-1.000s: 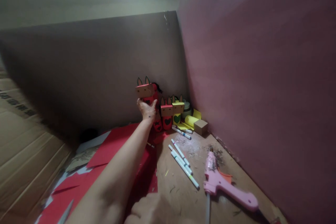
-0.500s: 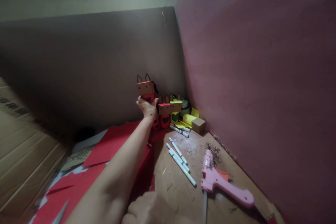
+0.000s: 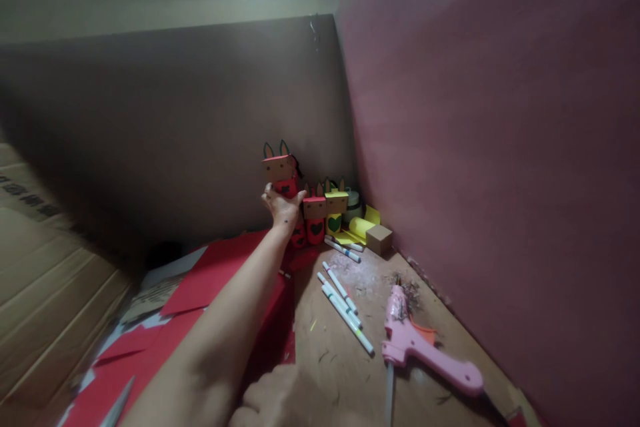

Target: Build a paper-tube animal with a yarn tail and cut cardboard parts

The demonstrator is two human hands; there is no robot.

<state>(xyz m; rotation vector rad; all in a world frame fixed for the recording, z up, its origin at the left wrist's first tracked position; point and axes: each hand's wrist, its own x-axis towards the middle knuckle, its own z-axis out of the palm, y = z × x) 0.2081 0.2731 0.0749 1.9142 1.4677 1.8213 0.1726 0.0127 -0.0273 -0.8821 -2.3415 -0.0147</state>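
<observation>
My left hand point(image 3: 284, 205) reaches far out at the back of the table, its fingers round a red paper figure point(image 3: 280, 168) with a brown box head and two green-edged ears. Just right of it stand a smaller red figure point(image 3: 315, 219) with a dark heart and a yellow figure point(image 3: 334, 212) with a green heart. My right hand point(image 3: 270, 397) is low at the bottom edge, its fingers curled; what it holds, if anything, is hidden.
Several markers point(image 3: 345, 310) lie mid-table. A pink glue gun point(image 3: 425, 350) rests at the right, near the pink wall. Behind are a small brown box point(image 3: 379, 239) and yellow paper point(image 3: 361, 227). Red sheets point(image 3: 210, 273) and a scissor blade point(image 3: 119, 403) lie left.
The view has shifted slightly. My left hand and the red figure appear a little further right; its grip looks the same. My right hand has hardly moved.
</observation>
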